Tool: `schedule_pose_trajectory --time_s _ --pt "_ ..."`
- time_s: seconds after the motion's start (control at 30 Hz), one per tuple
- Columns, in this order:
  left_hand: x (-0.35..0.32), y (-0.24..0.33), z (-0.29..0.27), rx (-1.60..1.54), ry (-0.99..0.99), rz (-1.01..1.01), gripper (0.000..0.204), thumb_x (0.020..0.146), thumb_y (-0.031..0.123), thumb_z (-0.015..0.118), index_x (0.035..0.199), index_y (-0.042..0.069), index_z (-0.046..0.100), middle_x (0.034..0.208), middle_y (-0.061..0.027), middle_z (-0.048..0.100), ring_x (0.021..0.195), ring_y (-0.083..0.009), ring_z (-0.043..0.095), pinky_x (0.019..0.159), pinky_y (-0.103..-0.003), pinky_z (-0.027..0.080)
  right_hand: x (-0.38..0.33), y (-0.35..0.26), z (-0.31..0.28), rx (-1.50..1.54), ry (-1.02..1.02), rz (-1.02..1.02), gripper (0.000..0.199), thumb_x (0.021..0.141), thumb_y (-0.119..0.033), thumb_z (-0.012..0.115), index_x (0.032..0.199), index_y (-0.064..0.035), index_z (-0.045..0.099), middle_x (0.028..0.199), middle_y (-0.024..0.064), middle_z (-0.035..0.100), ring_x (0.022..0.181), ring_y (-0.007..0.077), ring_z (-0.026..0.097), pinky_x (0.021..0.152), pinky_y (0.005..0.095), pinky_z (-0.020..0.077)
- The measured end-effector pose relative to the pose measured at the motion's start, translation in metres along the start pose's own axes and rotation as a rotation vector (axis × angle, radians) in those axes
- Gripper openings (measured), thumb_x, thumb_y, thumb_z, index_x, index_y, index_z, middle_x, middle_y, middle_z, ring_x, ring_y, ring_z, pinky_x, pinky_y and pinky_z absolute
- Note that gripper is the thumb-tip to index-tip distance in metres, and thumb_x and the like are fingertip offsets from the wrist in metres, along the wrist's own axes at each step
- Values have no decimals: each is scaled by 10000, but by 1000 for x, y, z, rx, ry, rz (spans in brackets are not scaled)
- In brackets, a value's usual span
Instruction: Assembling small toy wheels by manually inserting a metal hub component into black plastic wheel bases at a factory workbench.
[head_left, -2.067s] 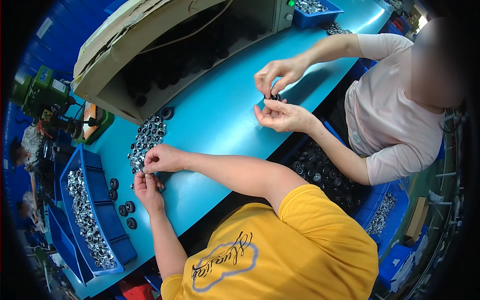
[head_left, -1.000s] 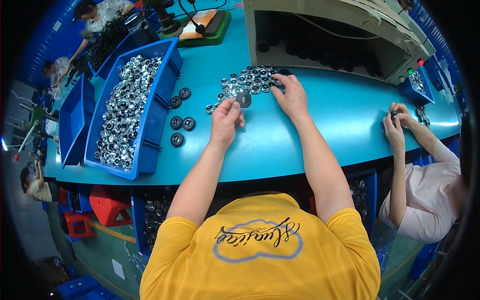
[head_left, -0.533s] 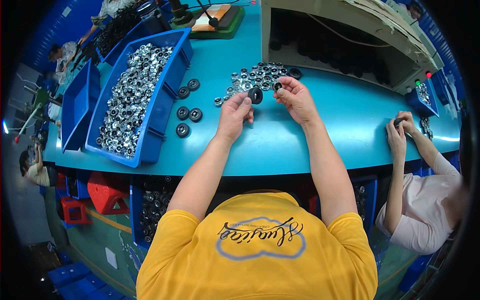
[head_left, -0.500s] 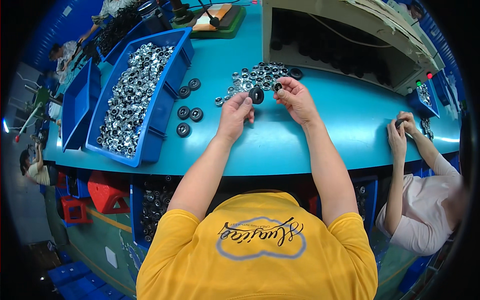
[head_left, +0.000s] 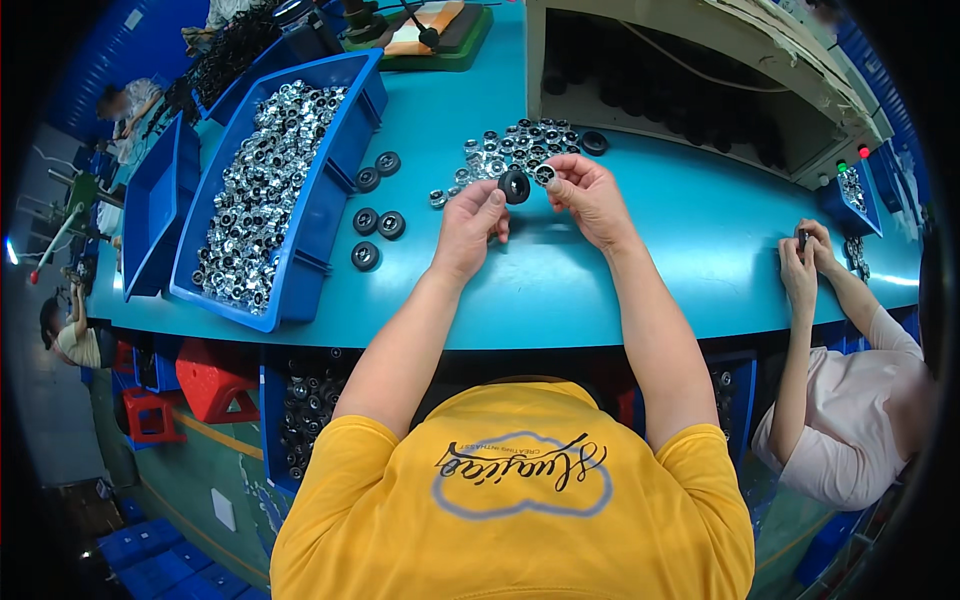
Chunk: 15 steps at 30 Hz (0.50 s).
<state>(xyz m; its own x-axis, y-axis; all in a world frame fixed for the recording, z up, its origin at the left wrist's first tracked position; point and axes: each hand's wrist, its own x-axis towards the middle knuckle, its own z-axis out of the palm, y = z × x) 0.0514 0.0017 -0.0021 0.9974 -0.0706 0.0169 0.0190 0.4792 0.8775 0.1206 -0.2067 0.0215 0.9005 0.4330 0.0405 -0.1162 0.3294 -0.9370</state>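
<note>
Between thumb and fingers, my left hand (head_left: 470, 228) pinches a black rubber tyre (head_left: 514, 187), its hole turned partly toward me. Close beside it, my right hand (head_left: 592, 203) grips a small chromed wheel hub (head_left: 544, 175) by its edge. Tyre and hub are a short gap apart, held above the teal table. Just beyond them lies a loose group of chromed hubs (head_left: 492, 150). Several black wheels (head_left: 366, 221) rest on the table left of my left hand.
A large blue bin (head_left: 318, 215) full of chromed hubs stands at the left, beside another blue bin (head_left: 150, 225). A box-like machine housing (head_left: 690, 140) occupies the back right. At the right edge, a co-worker's hands (head_left: 800, 265) hold a small dark piece.
The hub in my right hand has turned so its face shows more, and it sits slightly farther left. The tyre has also turned, showing its opening more. Both hands stay nearly in place.
</note>
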Motion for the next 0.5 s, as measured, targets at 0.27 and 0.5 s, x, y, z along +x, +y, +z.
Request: schedule_pose_trajectory --time_s 0.27,0.5 --pt "0 1 5 83 20 18 225 1025 237 647 1122 35 625 828 -21 623 695 -103 585 590 -255 504 -13 -7 32 -590 155 -333 318 774 -6 849 1055 -18 701 966 26 701 821 79 661 728 237 562" --pt "1 -2 1 60 24 15 223 1031 235 637 1120 32 617 828 -24 624 682 -104 587 580 -251 504 -7 3 22 -290 61 -120 354 802 31 806 1131 -5 683 992 47 709 872 115 689 813 253 579"
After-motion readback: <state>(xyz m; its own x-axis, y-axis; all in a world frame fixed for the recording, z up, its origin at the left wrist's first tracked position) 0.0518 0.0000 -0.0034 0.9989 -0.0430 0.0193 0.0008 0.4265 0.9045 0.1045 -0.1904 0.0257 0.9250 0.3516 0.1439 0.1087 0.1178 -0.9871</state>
